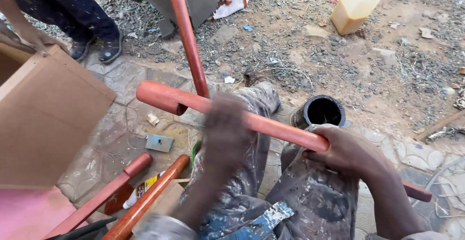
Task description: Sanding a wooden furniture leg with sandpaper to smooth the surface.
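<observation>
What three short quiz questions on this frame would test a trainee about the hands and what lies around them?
1. True or false: the right hand grips the reddish wooden pole lying across the lap.
2. Which hand is blurred over the pole's middle? A) left hand B) right hand
3. Fill in: beyond the knees stands a black ____ with an open mouth.

Key: 1 true. 2 A. 3 pipe. Also in view: a pale plastic jerrycan on the gravel and a brown board at the left, touched by another person's hand.
</observation>
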